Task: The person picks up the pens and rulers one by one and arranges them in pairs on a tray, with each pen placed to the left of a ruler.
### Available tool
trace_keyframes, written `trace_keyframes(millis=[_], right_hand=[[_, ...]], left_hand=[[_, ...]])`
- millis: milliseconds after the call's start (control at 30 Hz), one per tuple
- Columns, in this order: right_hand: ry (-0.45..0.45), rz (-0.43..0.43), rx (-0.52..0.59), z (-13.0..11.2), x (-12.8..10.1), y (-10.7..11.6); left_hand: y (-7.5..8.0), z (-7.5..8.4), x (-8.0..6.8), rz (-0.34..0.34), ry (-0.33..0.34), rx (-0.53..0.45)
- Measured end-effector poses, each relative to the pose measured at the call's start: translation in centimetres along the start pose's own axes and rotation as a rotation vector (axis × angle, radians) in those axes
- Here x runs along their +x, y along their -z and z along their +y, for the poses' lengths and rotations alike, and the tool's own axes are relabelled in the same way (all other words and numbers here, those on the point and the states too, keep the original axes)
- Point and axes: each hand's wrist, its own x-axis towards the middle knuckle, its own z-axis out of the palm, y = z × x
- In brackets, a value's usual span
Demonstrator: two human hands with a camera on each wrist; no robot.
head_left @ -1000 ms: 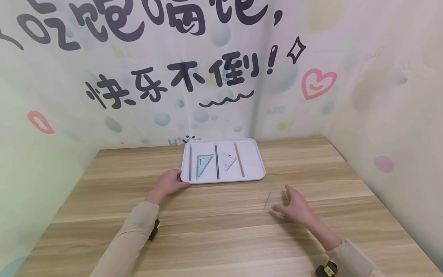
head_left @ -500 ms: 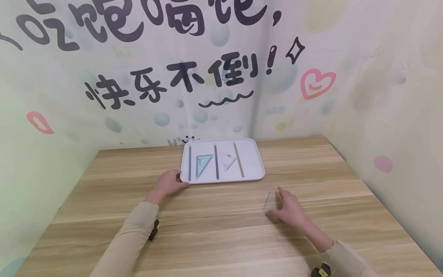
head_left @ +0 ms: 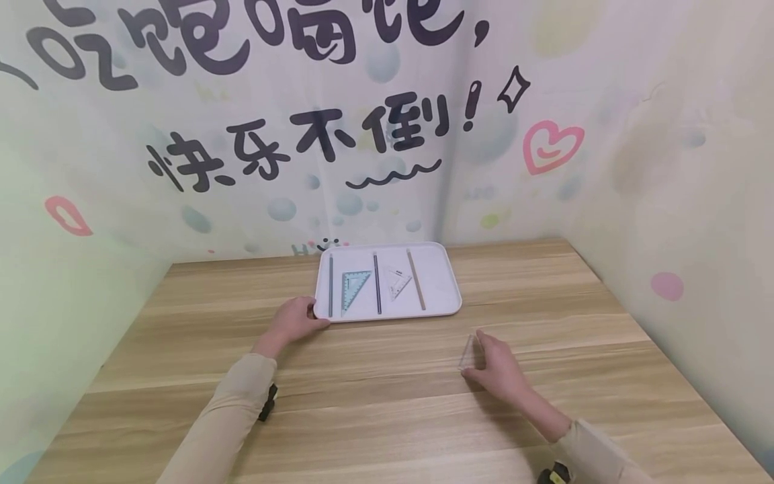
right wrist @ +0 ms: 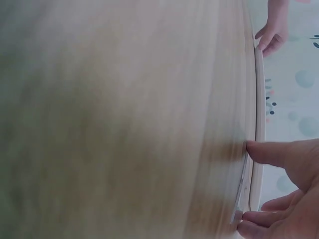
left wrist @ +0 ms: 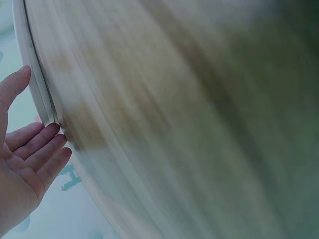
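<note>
A clear plastic piece (head_left: 468,352) lies on the wooden table (head_left: 375,403), in front of and to the right of a white tray (head_left: 444,282). My right hand (head_left: 484,357) is on the piece. In the right wrist view its thumb (right wrist: 271,152) and a fingertip (right wrist: 256,228) pinch the piece's (right wrist: 242,195) two ends. My left hand (head_left: 295,321) rests against the tray's front left corner, fingers (left wrist: 42,149) straight along the rim (left wrist: 36,74). The tray holds a blue-green set square (head_left: 355,288), a small clear set square (head_left: 398,281), two dark pencils (head_left: 377,284) and a wooden stick (head_left: 416,288).
Printed walls close the table in at the back, left and right. Bare tabletop lies between my two arms and to the right of the tray. Both wrist views are strongly blurred. My left hand (right wrist: 271,35) also shows at the top of the right wrist view.
My right hand has slid a little left and forward onto the clear piece, and its fingers have closed on it. The left hand and the tray have stayed put.
</note>
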Motion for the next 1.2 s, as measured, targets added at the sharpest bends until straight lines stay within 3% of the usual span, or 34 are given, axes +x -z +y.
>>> trace_keyframes(millis=[600, 933, 1200], right_hand=[[-0.045, 0.002, 0.061, -0.6, 0.9, -0.2], [-0.058, -0.014, -0.084, -0.8, 1.3, 0.5], [-0.054, -0.012, -0.111, -1.0, 1.4, 0.7]], left_hand=[[-0.3, 0.1, 0.2, -0.01, 0.035, 0.042], [-0.2, 0.2, 0.2, -0.007, 0.032, 0.037], [-0.2, 0.2, 0.1, -0.006, 0.024, 0.029]])
